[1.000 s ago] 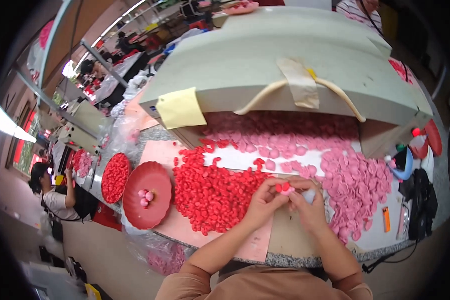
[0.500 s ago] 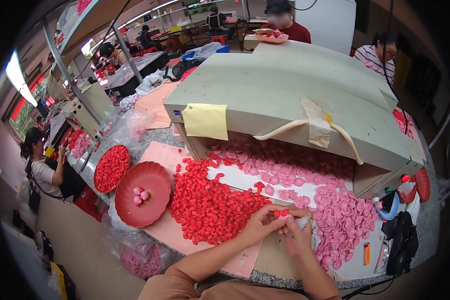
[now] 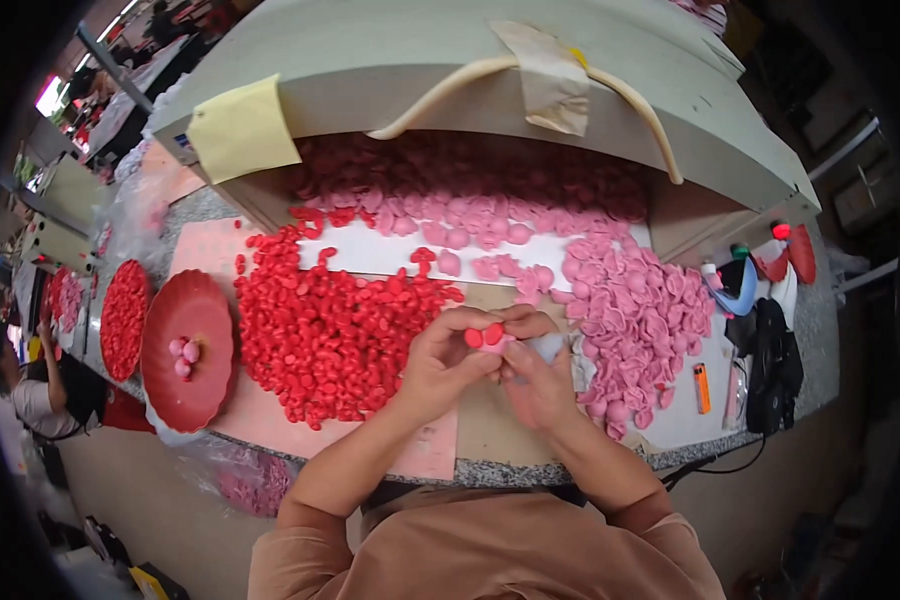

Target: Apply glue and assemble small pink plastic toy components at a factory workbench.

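Note:
Near the bench's front edge, my two hands meet over a small pink piece with two red ovals on its top. My left hand pinches this piece between thumb and fingers. My right hand is closed around a translucent whitish object, its kind hard to make out, while its thumb and fingertips touch the pink piece. Left of my hands spreads a heap of glossy red pieces. A heap of thin pink cupped pieces lies to the right.
A grey box-like housing arches over more pink pieces. At left stand a red scalloped bowl with several pink balls and a bowl of red pieces. An orange lighter and a black bag lie at right. A person sits far left.
My view has tipped downward, so the bench and hands appear higher and further left. Both hands keep their hold on the pink piece, with little visible change in grip.

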Available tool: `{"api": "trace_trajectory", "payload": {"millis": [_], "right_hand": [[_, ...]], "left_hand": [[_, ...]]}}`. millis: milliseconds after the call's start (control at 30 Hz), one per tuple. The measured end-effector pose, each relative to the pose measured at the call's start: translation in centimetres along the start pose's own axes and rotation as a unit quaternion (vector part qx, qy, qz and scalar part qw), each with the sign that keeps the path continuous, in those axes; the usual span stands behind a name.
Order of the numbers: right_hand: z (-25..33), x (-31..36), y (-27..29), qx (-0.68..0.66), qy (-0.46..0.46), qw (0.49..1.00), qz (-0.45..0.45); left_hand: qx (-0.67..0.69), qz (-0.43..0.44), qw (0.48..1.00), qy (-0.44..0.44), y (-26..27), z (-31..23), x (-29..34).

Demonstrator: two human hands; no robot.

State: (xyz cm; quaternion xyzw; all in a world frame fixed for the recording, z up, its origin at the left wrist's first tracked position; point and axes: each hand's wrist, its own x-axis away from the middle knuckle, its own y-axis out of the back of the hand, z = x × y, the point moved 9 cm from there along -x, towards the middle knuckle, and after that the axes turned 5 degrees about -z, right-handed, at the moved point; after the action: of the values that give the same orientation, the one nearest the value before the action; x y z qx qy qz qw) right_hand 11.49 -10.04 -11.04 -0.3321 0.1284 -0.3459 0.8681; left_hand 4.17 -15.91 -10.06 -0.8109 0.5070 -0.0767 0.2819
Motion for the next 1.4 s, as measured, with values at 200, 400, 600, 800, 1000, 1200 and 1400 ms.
{"api": "trace_trajectory", "payload": {"millis": [200,400,600,800,1000,1200,1400], "right_hand": [[-0.1,0.4,2.0,-0.053,-0.008,0.999,-0.002],[0.2,1.0,1.5,-0.02,0.013,1.0,-0.001],[0.0,0.9,1.5,-0.052,-0.005,0.999,0.008],[-0.3,-0.5,1.8,-0.053,-0.022,0.998,0.003],[-0.9,-0.6,2.4,0.052,-0.065,0.996,0.012],[-0.2,-0.8,2.4,0.124,-0.001,0.991,0.045],[-0.7,-0.9,2.6,-0.053,-0.077,0.996,0.012]], "left_hand": [[0.004,0.024,1.0,-0.002,-0.4,1.7,-0.2],[0.012,0.014,1.0,0.004,-0.5,1.6,0.5],[0.014,0.024,1.0,-0.003,-0.6,1.3,0.2],[-0.031,-0.007,0.999,0.005,0.3,1.6,-0.7],[-0.263,-0.06,0.957,-0.109,1.4,-0.7,-0.9],[-0.372,-0.045,0.906,-0.199,0.3,-2.3,-0.6],[-0.284,-0.038,0.948,-0.14,0.6,-0.7,-0.5]]}}
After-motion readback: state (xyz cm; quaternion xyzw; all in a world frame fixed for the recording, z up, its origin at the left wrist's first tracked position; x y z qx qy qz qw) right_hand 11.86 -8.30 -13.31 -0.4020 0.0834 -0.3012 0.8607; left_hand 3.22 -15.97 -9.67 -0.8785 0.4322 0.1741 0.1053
